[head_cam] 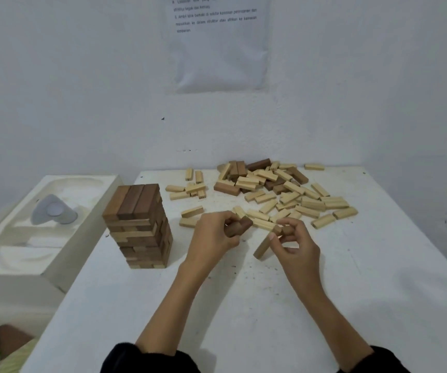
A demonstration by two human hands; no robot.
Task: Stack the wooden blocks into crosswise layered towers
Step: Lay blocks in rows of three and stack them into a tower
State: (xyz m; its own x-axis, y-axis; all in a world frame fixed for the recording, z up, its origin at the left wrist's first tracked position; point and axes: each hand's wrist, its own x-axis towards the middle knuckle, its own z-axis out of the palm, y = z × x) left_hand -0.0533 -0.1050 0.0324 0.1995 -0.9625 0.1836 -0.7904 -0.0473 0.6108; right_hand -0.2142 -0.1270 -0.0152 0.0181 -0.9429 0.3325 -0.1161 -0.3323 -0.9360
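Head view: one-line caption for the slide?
Beside a stacked tower, the left hand grips a dark block and the right hand a pale block, loose blocks scattered behind.
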